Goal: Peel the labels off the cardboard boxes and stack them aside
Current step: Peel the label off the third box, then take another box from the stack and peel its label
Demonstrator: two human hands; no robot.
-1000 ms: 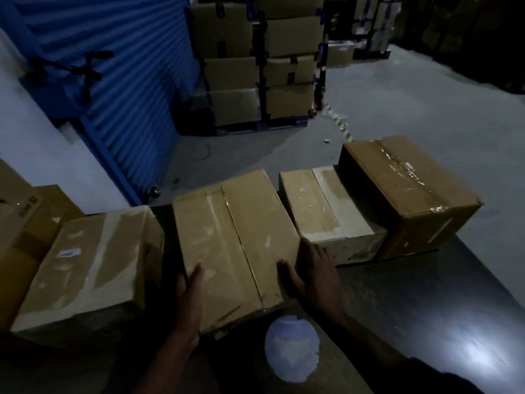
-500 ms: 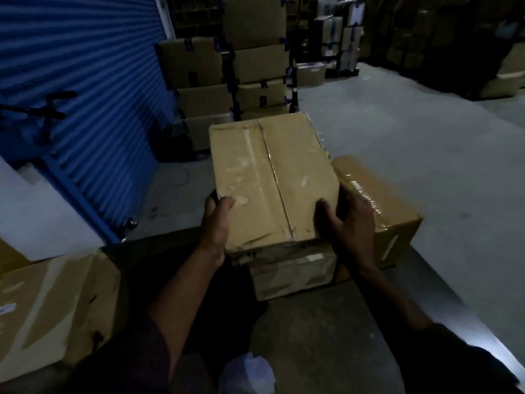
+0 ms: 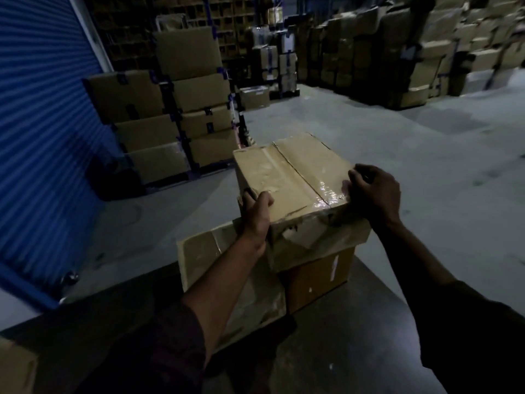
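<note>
The dim warehouse floor (image 3: 369,155) of grey concrete runs back to pallets of stacked brown cartons (image 3: 181,109) beside a blue ribbed roller shutter (image 3: 42,132); nearer, a dark counter (image 3: 335,345) carries the work; on it stand a pale, scuffed cardboard box (image 3: 204,260) to the left and a darker brown cardboard box (image 3: 315,282) just beside it on the right; the taped tan cardboard box (image 3: 292,183) in hand is over both, its near end low upon them, whether fully rested cannot be told; its long axis runs away from the person, the centre tape seam along it; the left hand (image 3: 255,211) grips the near left corner, fingers curled under the edge, thumb on top; the right hand (image 3: 375,191) holds the right edge, fingers (image 3: 356,174) curled over the top rim; both hands are equally near, one at each side; judged, the box is being stacked aside, and the coming move turns on lowering it square onto the pair beneath; no label is evident on its top face, only torn patches and glossy tape; a small pale strip on the brown box's front is unreadable; no brand or writing can be read.
</note>
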